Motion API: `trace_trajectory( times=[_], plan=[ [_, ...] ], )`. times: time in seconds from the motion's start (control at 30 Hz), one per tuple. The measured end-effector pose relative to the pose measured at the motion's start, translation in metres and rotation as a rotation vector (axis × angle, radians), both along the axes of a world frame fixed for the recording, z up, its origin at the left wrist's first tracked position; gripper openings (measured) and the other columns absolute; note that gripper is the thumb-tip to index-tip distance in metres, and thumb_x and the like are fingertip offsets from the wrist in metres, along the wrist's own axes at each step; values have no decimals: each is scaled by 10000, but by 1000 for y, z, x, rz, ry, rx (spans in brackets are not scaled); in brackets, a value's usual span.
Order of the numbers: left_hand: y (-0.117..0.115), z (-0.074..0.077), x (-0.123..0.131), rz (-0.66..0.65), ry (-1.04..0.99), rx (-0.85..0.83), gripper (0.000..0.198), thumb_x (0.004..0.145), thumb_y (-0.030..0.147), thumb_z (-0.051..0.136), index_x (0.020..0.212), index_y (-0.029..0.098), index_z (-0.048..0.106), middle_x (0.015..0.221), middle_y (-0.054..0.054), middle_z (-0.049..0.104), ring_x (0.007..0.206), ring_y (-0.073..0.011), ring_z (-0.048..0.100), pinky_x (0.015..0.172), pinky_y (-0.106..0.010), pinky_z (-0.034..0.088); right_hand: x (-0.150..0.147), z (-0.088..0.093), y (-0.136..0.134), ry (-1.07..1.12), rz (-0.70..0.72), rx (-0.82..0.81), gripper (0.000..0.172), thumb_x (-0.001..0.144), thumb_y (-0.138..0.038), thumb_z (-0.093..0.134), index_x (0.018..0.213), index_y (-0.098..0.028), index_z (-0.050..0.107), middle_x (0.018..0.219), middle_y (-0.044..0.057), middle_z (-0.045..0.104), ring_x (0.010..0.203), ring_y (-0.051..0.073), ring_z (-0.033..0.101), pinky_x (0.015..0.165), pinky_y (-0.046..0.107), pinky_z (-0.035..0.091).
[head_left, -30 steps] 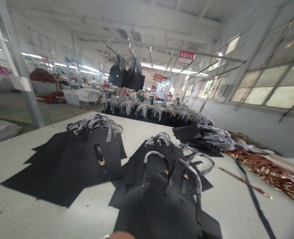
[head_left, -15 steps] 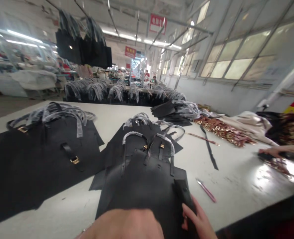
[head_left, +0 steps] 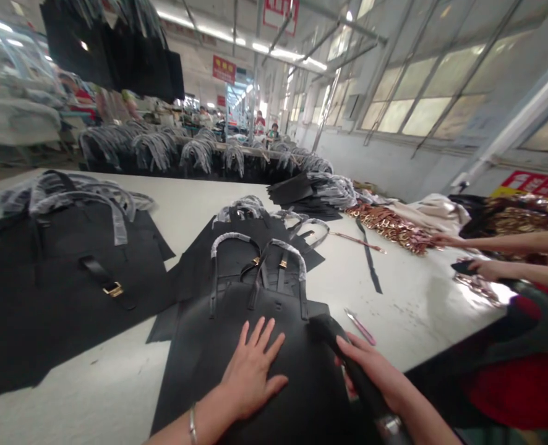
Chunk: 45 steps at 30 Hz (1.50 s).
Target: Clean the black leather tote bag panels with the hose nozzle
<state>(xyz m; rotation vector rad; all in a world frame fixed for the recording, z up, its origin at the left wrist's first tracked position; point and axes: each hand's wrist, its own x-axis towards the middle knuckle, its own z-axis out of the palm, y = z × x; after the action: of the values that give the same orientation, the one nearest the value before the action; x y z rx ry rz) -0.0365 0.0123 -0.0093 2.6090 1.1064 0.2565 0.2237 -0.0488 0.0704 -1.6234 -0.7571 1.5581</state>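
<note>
My left hand [head_left: 254,369] lies flat with spread fingers on a black bag panel [head_left: 218,352] in front of me. My right hand [head_left: 376,366] is wrapped round a long black tool [head_left: 365,392] with a broad flat end and a metallic band near its rear; its exact kind is unclear. The flat end rests at or just over the panel's right edge. Plastic-wrapped handles [head_left: 232,237] and black straps with gold buckles [head_left: 283,264] lie beyond the panel. To the right is a pink-handled cutter-like tool [head_left: 361,326] on the white table [head_left: 408,321].
More black bag pieces [head_left: 83,296] with wrapped handles cover the left side. Brown straps with gold hardware [head_left: 389,225] are heaped at right. A co-worker's hands [head_left: 492,269] are there, one holding a similar black tool. Finished-looking black bags [head_left: 116,59] hang at upper left.
My left hand has gone from a blur at the bottom edge to lying flat on the panel. The view has shifted right, and more of the co-worker's arms shows.
</note>
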Motion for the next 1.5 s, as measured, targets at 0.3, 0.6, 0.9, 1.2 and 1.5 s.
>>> trace_trajectory(
  times=[0.3,0.6,0.9,1.2,1.5],
  plan=[
    [-40,9,9,89,54,-58,709,841,532,547,1468,323,292,1572,-123,135,1431,-397,60,1099,-680,63,4,5,28,7,138,-176,304,870,-483,560,987,-210,495,683,-18,633,378,85,542,353,213,500],
    [-40,2,5,87,-7,-26,740,825,521,572,1473,323,274,1577,-135,96,1435,-394,52,1089,-689,60,2,15,35,-65,188,-207,301,853,-469,597,922,-188,515,682,5,652,370,90,548,336,215,496],
    [-41,0,5,94,-31,-8,745,815,514,589,1469,324,288,1578,-120,128,1429,-408,92,1086,-696,56,17,25,54,-182,-6,-68,238,897,-444,538,950,-224,464,739,-26,617,419,63,542,389,192,486],
    [-42,4,5,94,-29,-50,734,815,506,592,1465,326,299,1576,-124,121,1431,-403,79,1086,-697,58,35,21,48,-170,37,-219,302,872,-445,569,1010,-186,500,729,33,666,387,101,547,342,224,466],
    [-41,10,7,104,-17,-113,719,821,500,586,1460,325,308,1570,-147,102,1436,-379,46,1087,-692,25,21,32,69,-239,-26,19,218,883,-426,561,937,-224,498,768,-13,633,416,79,552,377,209,478]
  ],
)
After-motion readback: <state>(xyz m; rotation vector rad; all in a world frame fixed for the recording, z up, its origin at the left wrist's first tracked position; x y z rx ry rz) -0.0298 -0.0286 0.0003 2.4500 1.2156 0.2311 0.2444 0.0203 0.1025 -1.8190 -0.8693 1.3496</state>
